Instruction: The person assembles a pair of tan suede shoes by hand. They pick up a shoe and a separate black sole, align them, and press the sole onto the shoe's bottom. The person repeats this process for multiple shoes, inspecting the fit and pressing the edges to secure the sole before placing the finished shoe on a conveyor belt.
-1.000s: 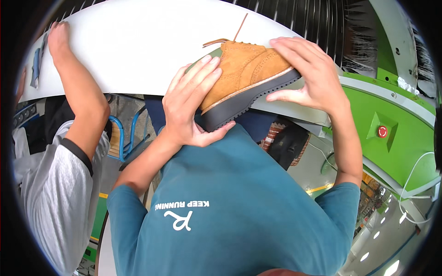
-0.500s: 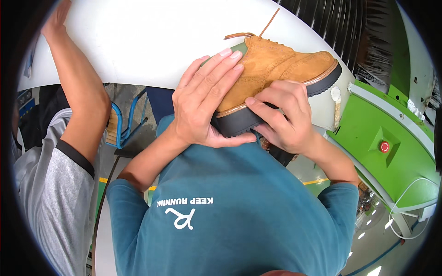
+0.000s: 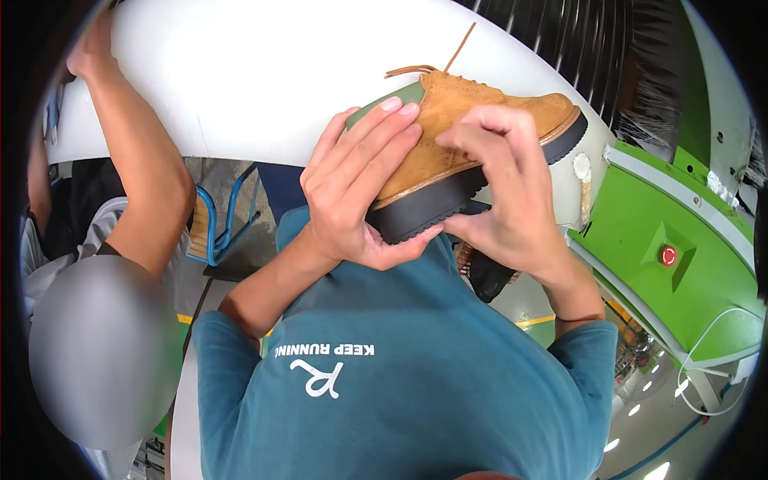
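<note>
A tan suede boot (image 3: 436, 164) with a black ridged sole, green collar and brown laces lies on its side, its toe toward the right. My left hand (image 3: 352, 184) grips its heel end, fingers flat over the upper and collar, thumb under the sole. My right hand (image 3: 512, 188) is curled at the near side of the boot. Its bent fingertips meet the suede above the welt, and its thumb reaches the sole's lower edge near my left thumb. The sole's middle is partly hidden behind the right hand.
A white table (image 3: 264, 80) curves behind the boot. Dark strip curtains (image 3: 552, 40) and bristles hang at the far right, above a green machine (image 3: 640, 216) with a red button (image 3: 667, 256). At the left a co-worker's arm (image 3: 144, 152) reaches over the table, near a blue-framed chair (image 3: 216, 228).
My right hand has moved up from the welt to the suede, its fingers and thumb further apart. My left hand keeps its hold. At the left, the co-worker's head has come into view.
</note>
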`<state>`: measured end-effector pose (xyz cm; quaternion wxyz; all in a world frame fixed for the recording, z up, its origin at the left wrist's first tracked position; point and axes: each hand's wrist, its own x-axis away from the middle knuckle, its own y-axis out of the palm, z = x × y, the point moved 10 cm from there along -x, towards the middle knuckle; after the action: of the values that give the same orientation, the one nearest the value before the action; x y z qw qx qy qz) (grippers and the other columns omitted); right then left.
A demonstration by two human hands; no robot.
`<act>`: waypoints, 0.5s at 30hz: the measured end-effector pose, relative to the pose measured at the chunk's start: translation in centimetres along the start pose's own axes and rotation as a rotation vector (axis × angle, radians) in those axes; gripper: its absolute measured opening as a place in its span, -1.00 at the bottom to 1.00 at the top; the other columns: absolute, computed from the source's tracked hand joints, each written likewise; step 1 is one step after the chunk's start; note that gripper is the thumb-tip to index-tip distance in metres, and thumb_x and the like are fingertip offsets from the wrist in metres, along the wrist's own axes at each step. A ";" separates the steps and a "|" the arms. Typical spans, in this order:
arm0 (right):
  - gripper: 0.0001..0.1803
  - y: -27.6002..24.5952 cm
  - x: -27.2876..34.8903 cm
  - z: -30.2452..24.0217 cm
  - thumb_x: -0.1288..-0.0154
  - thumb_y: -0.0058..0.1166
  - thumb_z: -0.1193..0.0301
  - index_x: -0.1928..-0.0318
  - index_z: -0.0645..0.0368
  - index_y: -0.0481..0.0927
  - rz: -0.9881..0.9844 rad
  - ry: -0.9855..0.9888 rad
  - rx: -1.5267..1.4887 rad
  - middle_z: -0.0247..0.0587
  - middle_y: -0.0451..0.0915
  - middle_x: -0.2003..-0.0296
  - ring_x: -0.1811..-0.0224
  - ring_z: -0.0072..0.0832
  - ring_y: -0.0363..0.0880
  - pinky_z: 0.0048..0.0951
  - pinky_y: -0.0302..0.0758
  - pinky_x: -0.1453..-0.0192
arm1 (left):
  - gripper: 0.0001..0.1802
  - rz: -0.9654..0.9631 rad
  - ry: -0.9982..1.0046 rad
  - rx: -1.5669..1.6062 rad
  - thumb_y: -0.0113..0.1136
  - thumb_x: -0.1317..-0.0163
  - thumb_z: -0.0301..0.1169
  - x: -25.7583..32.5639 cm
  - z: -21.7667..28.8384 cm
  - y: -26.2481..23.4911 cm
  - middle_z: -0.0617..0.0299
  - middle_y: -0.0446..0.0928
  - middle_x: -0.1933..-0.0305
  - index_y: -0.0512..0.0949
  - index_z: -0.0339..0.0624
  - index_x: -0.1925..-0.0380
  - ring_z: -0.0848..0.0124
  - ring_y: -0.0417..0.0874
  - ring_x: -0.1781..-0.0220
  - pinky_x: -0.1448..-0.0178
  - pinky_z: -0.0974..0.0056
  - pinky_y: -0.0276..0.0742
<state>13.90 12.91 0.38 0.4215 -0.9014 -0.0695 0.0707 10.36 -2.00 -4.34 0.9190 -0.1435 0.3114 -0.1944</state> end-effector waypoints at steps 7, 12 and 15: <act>0.23 -6.0 -1.5 2.7 0.22 0.82 0.02 -0.54 0.15 0.57 -0.096 -0.220 0.414 -0.06 0.72 -0.32 -0.42 0.03 0.68 0.19 0.54 -0.56 | -0.09 -0.038 0.030 -0.038 0.65 0.07 -0.03 0.0 0.4 0.2 -0.22 0.79 -0.35 0.78 -0.46 -0.25 -0.17 0.78 -0.46 -0.53 -0.23 0.59; 0.06 -5.8 -1.1 5.5 0.11 0.75 -0.26 -0.29 0.20 0.78 -0.143 -0.291 0.323 -0.10 0.84 -0.09 -0.11 -0.05 0.83 -0.05 0.70 -0.25 | -0.05 -0.063 0.039 -0.028 0.64 0.05 -0.04 0.5 0.8 0.8 -0.26 0.75 -0.40 0.74 -0.46 -0.31 -0.19 0.77 -0.48 -0.55 -0.26 0.57; 0.00 -5.8 -0.9 6.1 0.16 0.79 -0.22 -0.20 0.21 0.83 -0.081 -0.283 0.255 -0.13 0.87 0.01 0.00 -0.05 0.86 -0.10 0.73 -0.13 | -0.04 -0.101 0.059 -0.047 0.60 -0.03 -0.02 0.7 1.0 0.9 -0.32 0.70 -0.45 0.69 -0.47 -0.38 -0.24 0.71 -0.54 -0.63 -0.29 0.48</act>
<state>11.46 21.01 1.00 0.5209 -0.8181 -0.1548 0.1883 11.74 -1.36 -4.35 0.8948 -0.1750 0.3353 -0.2373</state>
